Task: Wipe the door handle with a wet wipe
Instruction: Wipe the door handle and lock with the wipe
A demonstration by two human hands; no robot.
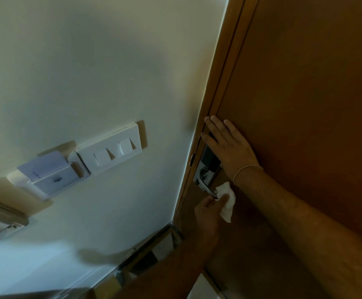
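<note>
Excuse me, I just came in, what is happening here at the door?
A person is cleaning the metal door handle of a brown wooden door. The left hand holds a white wet wipe in its grip and presses it on the end of the handle. The right hand lies flat and open on the door, over the dark lock plate above the handle. On the wall beside the door there are white light switches.

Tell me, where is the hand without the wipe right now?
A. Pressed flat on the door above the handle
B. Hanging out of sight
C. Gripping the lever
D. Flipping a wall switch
A: the right hand lies open and flat against the door, above the door handle, while the left hand holds the wet wipe at the lever's end.
</note>
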